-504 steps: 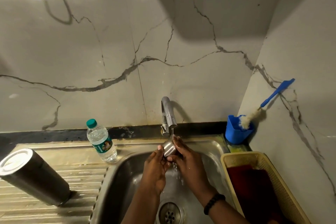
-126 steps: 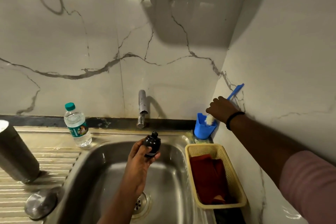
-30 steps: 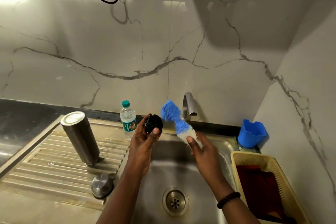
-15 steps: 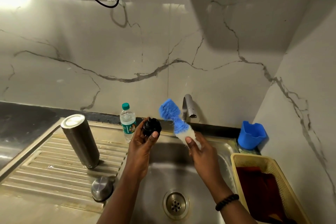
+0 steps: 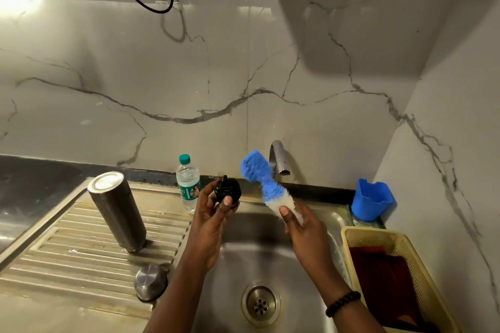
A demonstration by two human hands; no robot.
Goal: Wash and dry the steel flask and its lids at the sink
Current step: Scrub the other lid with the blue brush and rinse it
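Observation:
My left hand [image 5: 209, 220] holds a small black inner lid [image 5: 227, 190] between thumb and fingers above the sink's left rim. My right hand [image 5: 304, 227] grips a bottle brush [image 5: 261, 182] by its white bristle end, its blue sponge end pointing up and left near the tap. The steel flask [image 5: 117, 209] stands upside down on the ribbed drainboard [image 5: 81, 246]. A round steel lid [image 5: 150, 281] lies on the drainboard's near edge, beside the sink basin [image 5: 270, 259].
A plastic water bottle [image 5: 188, 184] stands behind my left hand. The tap [image 5: 278, 157] is off. A blue holder cup [image 5: 372, 199] sits in the back right corner. A yellow basket [image 5: 351, 235] with a dark red cloth [image 5: 384, 276] sits to the right.
Since a second ago the two hands have hardly moved; the brush's blue end has tilted slightly. Four seconds back my right hand was taking the brush from the blue cup.

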